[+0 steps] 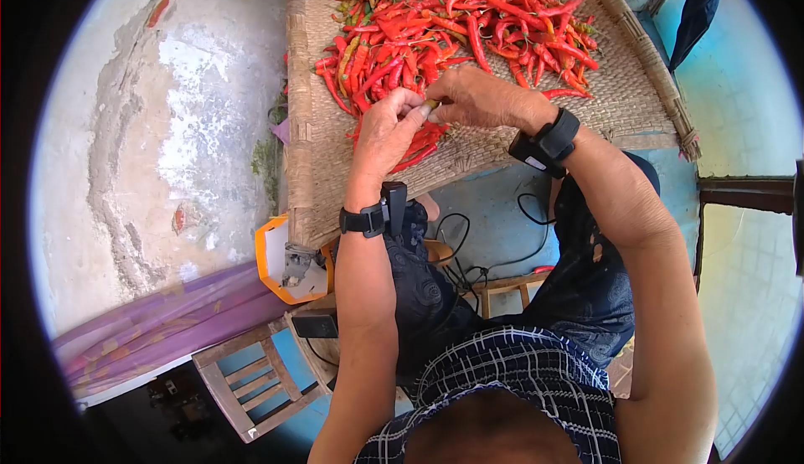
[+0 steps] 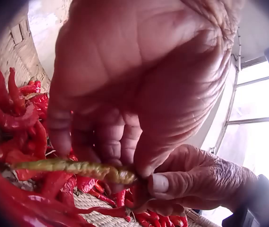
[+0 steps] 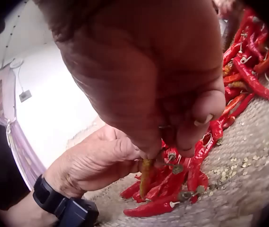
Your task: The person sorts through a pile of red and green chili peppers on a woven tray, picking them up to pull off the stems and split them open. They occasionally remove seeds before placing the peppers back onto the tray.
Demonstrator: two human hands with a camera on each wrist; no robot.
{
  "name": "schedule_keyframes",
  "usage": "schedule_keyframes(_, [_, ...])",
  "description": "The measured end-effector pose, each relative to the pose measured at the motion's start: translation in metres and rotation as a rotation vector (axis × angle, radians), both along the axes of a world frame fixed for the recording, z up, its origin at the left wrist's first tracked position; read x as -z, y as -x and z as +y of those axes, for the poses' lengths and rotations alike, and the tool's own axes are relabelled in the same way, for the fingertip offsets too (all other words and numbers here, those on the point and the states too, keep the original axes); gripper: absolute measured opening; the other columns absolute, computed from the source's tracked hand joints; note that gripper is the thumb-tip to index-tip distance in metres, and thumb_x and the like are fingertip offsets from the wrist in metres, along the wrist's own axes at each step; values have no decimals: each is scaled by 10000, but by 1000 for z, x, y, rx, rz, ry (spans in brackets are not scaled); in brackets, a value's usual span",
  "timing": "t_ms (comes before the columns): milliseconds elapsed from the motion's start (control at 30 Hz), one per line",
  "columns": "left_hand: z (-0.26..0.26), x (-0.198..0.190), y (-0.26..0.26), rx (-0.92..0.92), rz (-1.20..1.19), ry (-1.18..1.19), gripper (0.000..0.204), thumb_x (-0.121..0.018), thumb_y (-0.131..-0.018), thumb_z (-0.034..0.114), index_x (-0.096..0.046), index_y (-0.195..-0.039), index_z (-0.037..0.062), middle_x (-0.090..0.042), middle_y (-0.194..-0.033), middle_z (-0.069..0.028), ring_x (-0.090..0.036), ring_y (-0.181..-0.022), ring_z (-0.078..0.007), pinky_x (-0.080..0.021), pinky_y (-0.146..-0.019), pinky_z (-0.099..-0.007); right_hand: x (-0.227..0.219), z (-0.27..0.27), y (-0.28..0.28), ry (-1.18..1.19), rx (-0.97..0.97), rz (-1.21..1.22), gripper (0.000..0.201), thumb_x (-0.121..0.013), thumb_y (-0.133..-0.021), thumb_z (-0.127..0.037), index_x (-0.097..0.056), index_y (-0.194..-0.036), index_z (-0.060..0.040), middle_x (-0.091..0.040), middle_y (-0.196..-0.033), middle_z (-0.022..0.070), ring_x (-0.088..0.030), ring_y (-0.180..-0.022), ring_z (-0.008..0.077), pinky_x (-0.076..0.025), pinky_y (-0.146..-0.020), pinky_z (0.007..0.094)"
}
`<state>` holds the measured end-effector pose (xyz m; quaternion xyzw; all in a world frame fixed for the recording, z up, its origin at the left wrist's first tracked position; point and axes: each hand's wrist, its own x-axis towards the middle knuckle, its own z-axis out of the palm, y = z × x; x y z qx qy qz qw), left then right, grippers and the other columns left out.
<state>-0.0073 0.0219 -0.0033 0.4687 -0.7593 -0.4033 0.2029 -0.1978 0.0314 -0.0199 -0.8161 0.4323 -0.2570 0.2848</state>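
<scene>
Yellow-green chilli (image 2: 85,169), its end pinched by fingertips of left hand (image 1: 389,133) and right hand (image 1: 486,100), could tear — from uneven tugging

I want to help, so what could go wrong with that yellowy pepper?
Both the left hand and right hand are bare, so juice might sting later. The yellowish pepper is pinched near one end and might tear, maybe dropping seeds like the loose seeds on the woven tray.
</scene>
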Motion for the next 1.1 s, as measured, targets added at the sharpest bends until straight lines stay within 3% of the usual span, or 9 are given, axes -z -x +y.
schedule_keyframes(67, [-2,-1,1,-46,63,20,183,-590,-865,178,-586,-931,7,-601,-772,-27,-513,-670,-86,-429,-640,-242,0,-7,6,-28,-39,-70,228,-640,-784,-198,-604,-797,27,-597,-653,164,-609,-652,280,-471,-607,354])
schedule_keyframes(133, [-5,0,1,-92,126,39,183,-589,-870,185,-593,-937,14,-611,-787,-24,-518,-679,-77,-431,-640,-241,-7,-11,15,-216,-152,-53,221,-585,-865,-195,-609,-805,17,-578,-633,72,-568,-598,174,-445,-555,314])
schedule_keyframes(233, [-7,8,-5,-163,151,100,217,-602,-860,189,-592,-961,-4,-621,-805,-37,-535,-704,-84,-439,-635,-248,-2,-15,25,-363,-100,-233,271,-559,-892,-238,-598,-782,7,-555,-615,26,-539,-569,111,-427,-514,272])
schedule_keyframes(300, [-4,14,-7,-33,-68,33,221,-611,-813,195,-610,-939,13,-628,-763,-125,-608,-697,-229,-468,-650,-341,-4,-19,34,-400,-96,-230,308,-560,-895,-292,-608,-791,-6,-556,-612,7,-515,-541,93,-410,-473,247])
schedule_keyframes(333, [-2,16,-7,-34,-69,33,221,-611,-813,195,-610,-939,13,-628,-763,-125,-608,-697,-229,-468,-650,-341,-7,-20,36,-436,-86,-216,324,-559,-895,-324,-614,-796,-20,-553,-608,2,-503,-528,82,-397,-456,237])
schedule_keyframes(400, [3,20,-4,195,-421,215,245,-636,-772,202,-614,-921,10,-634,-782,-162,-617,-739,-317,-470,-662,-398,-8,-19,36,-472,-76,-203,341,-558,-895,-356,-620,-801,-34,-550,-604,-2,-491,-516,71,-385,-439,226])
schedule_keyframes(667, [10,8,9,156,-492,133,285,-680,-729,216,-627,-913,5,-633,-719,-126,-622,-706,-273,-458,-647,-367,-10,-16,32,-568,-25,-543,346,-571,-888,-400,-606,-804,-66,-561,-607,-24,-479,-497,34,-361,-416,183])
schedule_keyframes(1033, [6,15,4,223,-357,244,230,-654,-738,162,-645,-910,10,-636,-755,-140,-614,-681,-261,-466,-663,-349,-12,-27,43,-448,164,-556,334,-549,-889,-389,-615,-852,-64,-607,-689,7,-496,-550,56,-411,-501,201])
schedule_keyframes(1100, [6,11,4,198,-423,129,195,-635,-751,123,-641,-905,3,-639,-769,-145,-616,-687,-252,-468,-658,-341,-8,-40,46,-349,308,-1207,319,-569,-884,-362,-596,-938,-49,-628,-750,38,-515,-573,74,-435,-523,216])
